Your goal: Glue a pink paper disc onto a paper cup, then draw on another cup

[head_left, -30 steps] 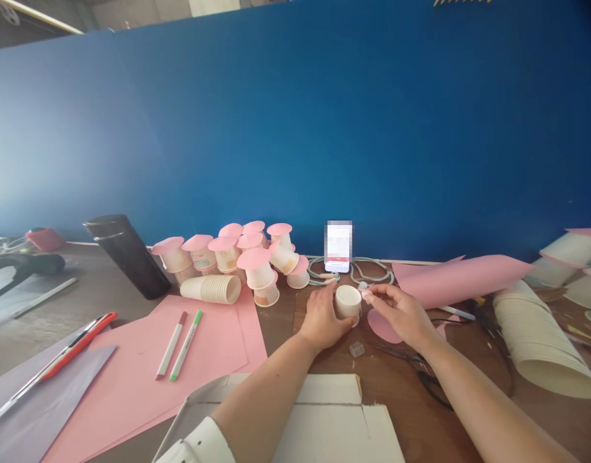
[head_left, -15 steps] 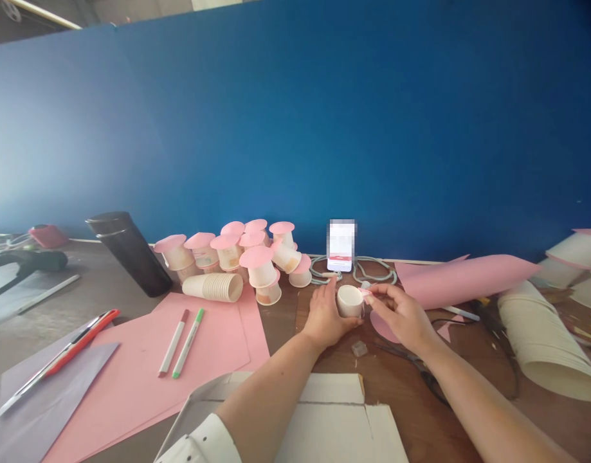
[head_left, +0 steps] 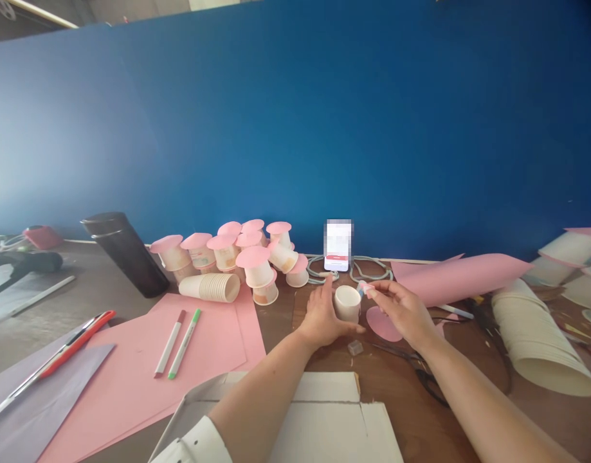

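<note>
A small white paper cup [head_left: 347, 303] stands mouth up on the brown table. My left hand [head_left: 319, 315] curves round its left side, the thumb stretched in front and the fingers behind. Pinched in my right hand [head_left: 402, 315] is a small pink and white object [head_left: 366, 287] with a bluish end, held at the cup's right rim; its exact kind is too small to make out. Below that hand lies a pink paper disc [head_left: 384, 323]. Black scissors [head_left: 420, 370] rest partly under my right wrist, and a small clear plastic piece [head_left: 355, 348] sits near the cup.
Cups with pink tops [head_left: 254, 267] cluster by the blue partition [head_left: 295, 128], beside a stack of small cups [head_left: 211, 287]. A phone [head_left: 338, 247] stands behind my hands. Left are markers [head_left: 184, 344], a red cutter [head_left: 78, 344] and a black flask [head_left: 126, 254]; right, large stacked cups [head_left: 541, 341].
My right hand has shifted slightly up, and the bluish end of the small object now shows by the cup rim. The whole view has drifted a little left.
</note>
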Available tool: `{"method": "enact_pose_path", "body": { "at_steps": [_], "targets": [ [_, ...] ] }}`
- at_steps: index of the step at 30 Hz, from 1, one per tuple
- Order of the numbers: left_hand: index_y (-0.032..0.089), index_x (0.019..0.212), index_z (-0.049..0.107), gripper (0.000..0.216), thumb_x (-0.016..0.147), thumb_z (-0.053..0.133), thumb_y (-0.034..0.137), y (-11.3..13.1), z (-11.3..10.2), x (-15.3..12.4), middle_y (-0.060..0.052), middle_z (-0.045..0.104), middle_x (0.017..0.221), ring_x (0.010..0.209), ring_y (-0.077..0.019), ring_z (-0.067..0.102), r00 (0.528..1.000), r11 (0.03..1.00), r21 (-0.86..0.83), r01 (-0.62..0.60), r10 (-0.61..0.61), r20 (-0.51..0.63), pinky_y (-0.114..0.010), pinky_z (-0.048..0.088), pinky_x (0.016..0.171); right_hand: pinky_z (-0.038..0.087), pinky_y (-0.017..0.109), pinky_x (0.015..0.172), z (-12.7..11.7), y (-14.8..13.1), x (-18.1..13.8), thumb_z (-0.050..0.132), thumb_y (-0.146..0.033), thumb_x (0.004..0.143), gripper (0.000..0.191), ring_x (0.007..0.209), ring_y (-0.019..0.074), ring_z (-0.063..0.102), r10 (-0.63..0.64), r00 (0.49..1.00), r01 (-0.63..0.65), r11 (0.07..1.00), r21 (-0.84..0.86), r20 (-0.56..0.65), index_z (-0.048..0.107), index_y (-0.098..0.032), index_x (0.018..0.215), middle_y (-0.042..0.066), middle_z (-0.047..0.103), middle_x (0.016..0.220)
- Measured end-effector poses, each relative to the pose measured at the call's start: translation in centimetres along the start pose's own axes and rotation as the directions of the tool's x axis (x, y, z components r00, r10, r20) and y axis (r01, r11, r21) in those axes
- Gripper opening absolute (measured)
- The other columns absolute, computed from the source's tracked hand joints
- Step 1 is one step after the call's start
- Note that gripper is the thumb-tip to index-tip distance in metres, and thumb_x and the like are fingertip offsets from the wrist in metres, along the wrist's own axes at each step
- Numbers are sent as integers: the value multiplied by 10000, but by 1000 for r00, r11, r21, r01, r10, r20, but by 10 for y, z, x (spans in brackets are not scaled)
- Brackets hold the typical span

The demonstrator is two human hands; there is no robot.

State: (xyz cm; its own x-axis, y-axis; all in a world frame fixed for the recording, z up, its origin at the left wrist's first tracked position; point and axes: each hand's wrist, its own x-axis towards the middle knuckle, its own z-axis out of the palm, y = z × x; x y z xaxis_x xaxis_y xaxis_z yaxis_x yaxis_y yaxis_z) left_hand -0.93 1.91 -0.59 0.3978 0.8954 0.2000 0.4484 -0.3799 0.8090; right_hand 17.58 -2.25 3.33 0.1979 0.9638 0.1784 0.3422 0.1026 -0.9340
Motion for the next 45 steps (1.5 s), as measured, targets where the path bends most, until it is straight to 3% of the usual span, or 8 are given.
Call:
{"method": "enact_pose_path", "body": {
  "at_steps": [6, 11, 18, 23, 30, 39, 45],
  "targets": [
    [206, 1471, 224, 1124, 534, 801, 437, -1, 5, 2, -143, 496, 1319, 1239, -343, 396, 999, 999, 44, 19, -17, -45, -481, 281, 1048, 505, 325, 786, 4, -1, 4, 653, -525, 754, 386, 937, 226, 645, -17, 998, 15, 999, 38, 63, 652, -205, 970, 81, 704, 1042],
    [240, 1473, 232, 1003, 616, 735, 375, 3, -3, -1, -112, 466, 1376, 1268, -328, 366, 1000, 1000, 15, 24, -24, 0, -465, 275, 1058, 497, 346, 847, 0, 6, 6, 665, -494, 753, 362, 918, 218, 649, -17, 989, 12, 999, 31, 146, 653, -204, 969, 70, 705, 1022],
    [276, 1473, 219, 1003, 622, 737, 389, 1, -5, -3, -121, 419, 1391, 1303, -335, 325, 999, 1000, -29, 12, -11, 38, -472, 261, 1068, 496, 294, 689, -5, 3, 5, 628, -543, 765, 406, 823, 199, 632, 47, 998, -46, 998, -34, 29, 662, -207, 990, 62, 708, 943],
    [208, 1457, 237, 1192, 470, 816, 545, -1, 4, 1, -148, 482, 1254, 1214, -350, 400, 998, 1000, 17, 12, -11, -64, -495, 271, 1051, 507, 307, 769, -1, 2, 5, 648, -524, 759, 393, 894, 210, 640, 4, 998, -5, 1000, 16, 63, 647, -207, 991, 69, 699, 1025],
    [224, 1454, 255, 1048, 565, 785, 389, -2, 6, 2, -126, 525, 1254, 1182, -327, 442, 997, 1000, 30, 7, -5, -78, -490, 309, 1022, 509, 339, 797, 6, 6, 7, 633, -510, 778, 357, 882, 214, 647, -46, 988, 51, 998, -33, 145, 641, -220, 987, 48, 705, 982],
    [236, 1450, 283, 958, 618, 741, 365, -1, 5, -1, -108, 463, 1389, 1255, -332, 397, 997, 998, 58, -23, 27, -75, -477, 290, 1053, 508, 307, 733, -4, -3, -1, 605, -541, 786, 404, 895, 216, 630, 34, 999, -34, 999, -18, 35, 652, -199, 995, 79, 700, 1013],
    [210, 1453, 283, 969, 607, 738, 343, -1, 4, 0, -112, 533, 1303, 1191, -325, 441, 998, 999, 42, -13, 16, -68, -479, 318, 1027, 509, 338, 815, -1, 3, 3, 651, -499, 759, 356, 896, 217, 652, -25, 994, 27, 999, -21, 102, 647, -214, 972, 56, 710, 967]
  ]
}}
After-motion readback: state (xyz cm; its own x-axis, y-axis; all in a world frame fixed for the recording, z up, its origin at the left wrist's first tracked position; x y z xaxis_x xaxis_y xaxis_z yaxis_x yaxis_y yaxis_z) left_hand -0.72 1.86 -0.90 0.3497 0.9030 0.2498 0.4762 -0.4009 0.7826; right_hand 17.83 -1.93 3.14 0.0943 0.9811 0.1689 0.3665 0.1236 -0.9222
